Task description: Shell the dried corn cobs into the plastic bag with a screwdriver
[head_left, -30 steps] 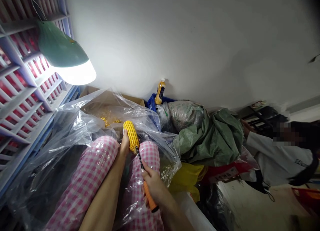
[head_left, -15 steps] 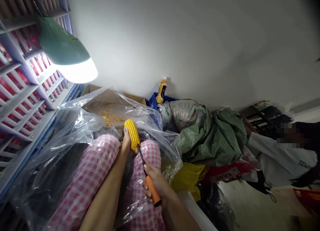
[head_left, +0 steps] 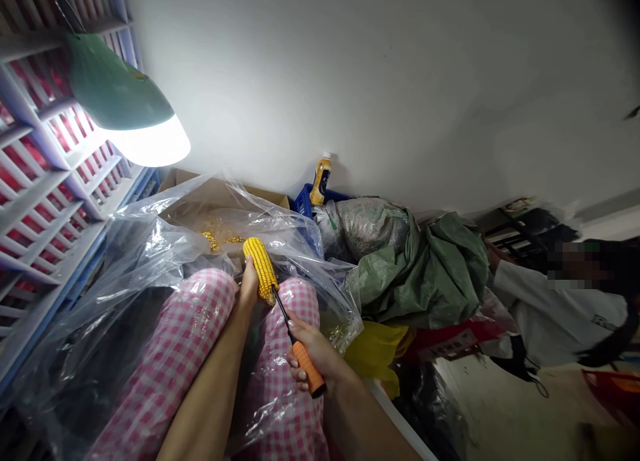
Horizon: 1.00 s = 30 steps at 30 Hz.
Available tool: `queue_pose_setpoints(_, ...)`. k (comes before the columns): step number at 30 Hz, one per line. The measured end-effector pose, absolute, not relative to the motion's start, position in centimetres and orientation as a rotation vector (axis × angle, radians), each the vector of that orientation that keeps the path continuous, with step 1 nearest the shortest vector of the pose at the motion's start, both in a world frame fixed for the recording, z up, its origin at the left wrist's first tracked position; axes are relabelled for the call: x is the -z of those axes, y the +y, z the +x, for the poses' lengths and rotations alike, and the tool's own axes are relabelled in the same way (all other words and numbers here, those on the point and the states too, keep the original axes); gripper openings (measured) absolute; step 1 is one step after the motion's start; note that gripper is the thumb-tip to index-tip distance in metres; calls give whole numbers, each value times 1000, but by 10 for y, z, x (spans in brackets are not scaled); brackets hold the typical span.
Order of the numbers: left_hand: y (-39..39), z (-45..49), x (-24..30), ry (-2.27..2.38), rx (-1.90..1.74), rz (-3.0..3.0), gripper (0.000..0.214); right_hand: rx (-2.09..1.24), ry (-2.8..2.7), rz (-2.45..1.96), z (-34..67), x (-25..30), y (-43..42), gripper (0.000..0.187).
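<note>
Gripping corn (head_left: 261,269) in left hand (head_left: 248,289) between knees (head_left: 209,286), as before; clasping tool (head_left: 301,356) by orange handle (head_left: 309,370) in right hand (head_left: 313,348), shaft (head_left: 282,310) against corn's lower end, now carrying handle end higher in view.

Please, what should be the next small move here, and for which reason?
Probably the right grip should push the orange-handled tool slightly forward along the corn cob, with the left grip steadying the cob. The tool's tip appears to meet the cob's near end, full rows of kernels run on beyond it, and loose kernels lie farther ahead.
</note>
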<state>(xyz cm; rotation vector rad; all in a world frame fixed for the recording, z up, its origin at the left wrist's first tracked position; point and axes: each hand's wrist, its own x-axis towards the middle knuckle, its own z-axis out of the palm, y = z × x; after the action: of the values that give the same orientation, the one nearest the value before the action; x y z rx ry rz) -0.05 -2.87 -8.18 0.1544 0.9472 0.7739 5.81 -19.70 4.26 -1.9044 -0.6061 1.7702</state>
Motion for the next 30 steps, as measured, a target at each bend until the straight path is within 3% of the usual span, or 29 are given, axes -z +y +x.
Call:
queue_pose_setpoints(5, -30, 0, 83, 997, -773, 179, 63, -1171, -1189, -2313, 47, -37, -198, 46)
queue_pose_setpoints(7, -30, 1, 84, 1008, -761, 179, 65, -1253, -1127, -2289, 46, -36, -197, 47)
queue_pose_setpoints(11, -31, 1, 84, 1018, -780, 186, 60, -1744, -622, -1906, 54, -39, -193, 53)
queue_pose_setpoints(13, -30, 2, 85, 1020, -803, 168, 58, -1762, -618, -1886, 56, -39, -192, 53)
queue_pose_setpoints(18, -29, 2, 91, 1017, -841, 173, 59, -1366, -1058, -2281, 48, -39, -188, 49)
queue_pose_setpoints(24, -30, -1, 83, 960, -797, 140, 62, -1852, -491, -1786, 57, -50, -183, 52)
queue_pose_setpoints(30, -30, -2, 79, 1006, -817, 166, 58, -1312, -1142, -2246, 55, -33, -182, 47)
